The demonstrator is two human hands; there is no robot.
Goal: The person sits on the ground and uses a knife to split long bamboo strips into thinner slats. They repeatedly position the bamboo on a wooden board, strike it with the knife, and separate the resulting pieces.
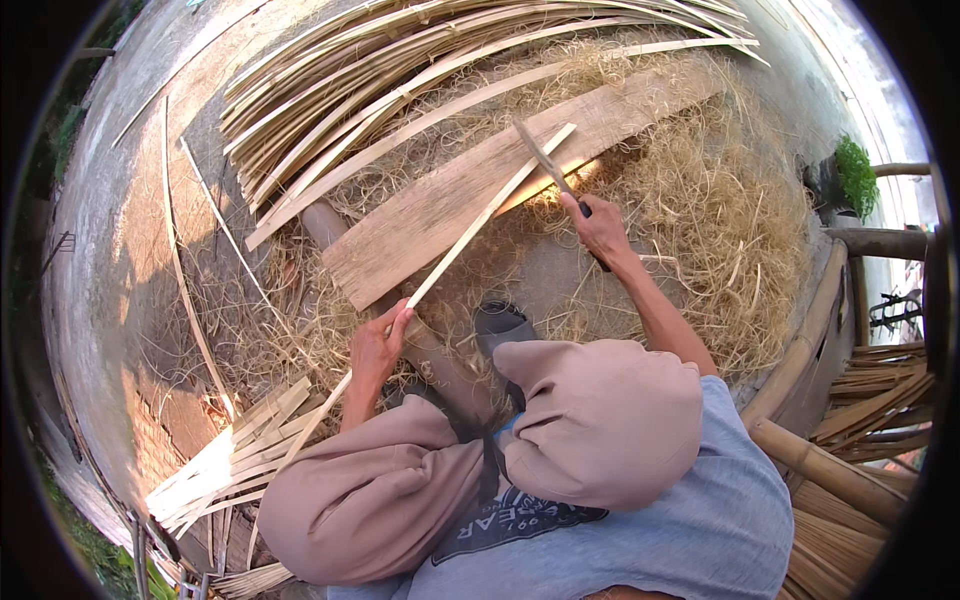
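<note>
My left hand (377, 343) is closed round a long pale bamboo strip (470, 232). The strip slants up and right across a wide wooden board (420, 228), and its lower end runs back past my left knee. My right hand (601, 229) grips the dark handle of a knife (543, 155). The blade points up and left and lies across the strip near its far end; whether it touches the strip I cannot tell. One end of the board rests by a round brown pole (322, 226) on the ground.
A large bundle of bamboo strips (330, 105) lies beyond the board. Curly shavings (730, 210) heap up at the right. More strips (240, 455) lie by my left knee, and single ones (180, 270) at the left. A bamboo-pole frame (825, 470) stands at the right.
</note>
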